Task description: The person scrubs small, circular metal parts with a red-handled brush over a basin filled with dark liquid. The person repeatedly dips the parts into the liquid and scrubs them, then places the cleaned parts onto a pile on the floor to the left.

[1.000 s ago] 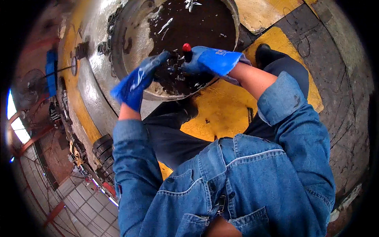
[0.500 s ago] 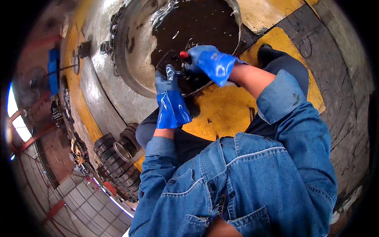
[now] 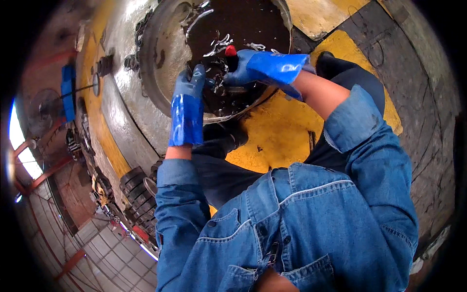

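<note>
Both of my hands wear blue rubber gloves and work over a wide round metal basin (image 3: 163, 92) of dark liquid (image 3: 238, 27). My right hand (image 3: 244, 67) is closed round a tool whose red end (image 3: 230, 50) sticks out past the thumb side; the rest of the tool is hidden. To its left, my left hand (image 3: 190, 82) has its fingers curled at a dark, wet, shiny part (image 3: 215, 78) between the two hands. The shape of that part is lost against the liquid. Ripples and bright glints surround the hands.
A yellow board (image 3: 272, 131) lies between my legs, in front of the basin. Several dark ring-shaped parts (image 3: 131, 62) stand along the basin's left side. Ribbed black cylindrical parts (image 3: 138, 187) are at the lower left, near a blue object (image 3: 67, 92) farther off.
My left hand has shifted left and farther up over the basin. The right hand has turned, with its red-ended tool still in it. The liquid is now more rippled.
</note>
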